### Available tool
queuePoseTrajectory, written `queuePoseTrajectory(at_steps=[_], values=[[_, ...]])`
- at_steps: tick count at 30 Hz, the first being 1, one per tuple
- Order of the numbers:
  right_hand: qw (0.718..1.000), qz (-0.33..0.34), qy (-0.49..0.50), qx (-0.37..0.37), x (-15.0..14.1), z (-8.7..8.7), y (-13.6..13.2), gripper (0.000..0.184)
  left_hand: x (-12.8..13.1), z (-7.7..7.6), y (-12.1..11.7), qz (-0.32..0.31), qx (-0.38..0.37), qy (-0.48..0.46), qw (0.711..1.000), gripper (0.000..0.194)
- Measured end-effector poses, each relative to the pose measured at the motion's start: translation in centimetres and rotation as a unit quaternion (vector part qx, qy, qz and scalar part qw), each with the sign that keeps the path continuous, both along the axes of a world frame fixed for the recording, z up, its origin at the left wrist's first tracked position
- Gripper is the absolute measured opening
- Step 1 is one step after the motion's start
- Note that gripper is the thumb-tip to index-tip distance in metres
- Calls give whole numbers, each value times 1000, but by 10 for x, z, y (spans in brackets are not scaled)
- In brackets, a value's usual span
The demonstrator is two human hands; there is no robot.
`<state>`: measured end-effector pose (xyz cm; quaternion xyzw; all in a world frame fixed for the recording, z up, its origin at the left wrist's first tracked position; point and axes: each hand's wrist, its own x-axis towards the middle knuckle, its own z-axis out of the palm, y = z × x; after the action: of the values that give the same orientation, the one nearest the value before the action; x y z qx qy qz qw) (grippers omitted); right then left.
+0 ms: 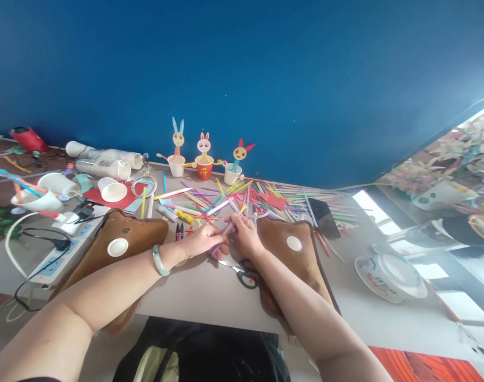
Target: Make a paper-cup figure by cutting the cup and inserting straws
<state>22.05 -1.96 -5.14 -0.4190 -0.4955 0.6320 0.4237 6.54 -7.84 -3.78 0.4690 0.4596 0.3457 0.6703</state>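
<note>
Over the middle of the table, my left hand (201, 242) and my right hand (246, 236) come close together, fingers pinched. Between them they hold thin purple and yellow straws (228, 228), slanting up to the right. Just below lie black-handled scissors (245, 276), blades pointing left. Small snips (179, 232) are on the table left of my left hand. Beyond my fingers spreads a heap of coloured straws (261, 193) with markers (185, 216) at its left. My forearms rest over two brown cushions (142, 233), one on each side.
Against the blue wall stand three rabbit figures in paper cups (204, 168). To the left are loose paper cups (112, 190), plastic-wrapped cup stacks (106, 162) and a power strip (69, 252) with cables. On the right lie a phone (324, 217) and a lidded white bowl (390, 276).
</note>
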Motion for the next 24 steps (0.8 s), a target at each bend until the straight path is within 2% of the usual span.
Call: queuePoseTrajectory(at_steps=[5,10,14,20,24], values=[[1000,-16,12,0,0,0,0,51,-2,-6,2,-7,-16,-9,1000,41],[999,31,36,-10,-1,-1,-1,52,-3,-10,3,17,-10,-15,1000,41],[998,38,47,-18,-2,-1,-2,52,-4,-12,4,19,-20,-10,1000,46],[999,27,38,-10,-2,2,-4,53,-4,-1,-1,5,-24,4,1000,52],[999,-8,51,-5,-1,0,0,54,-3,5,-3,7,-26,15,1000,55]])
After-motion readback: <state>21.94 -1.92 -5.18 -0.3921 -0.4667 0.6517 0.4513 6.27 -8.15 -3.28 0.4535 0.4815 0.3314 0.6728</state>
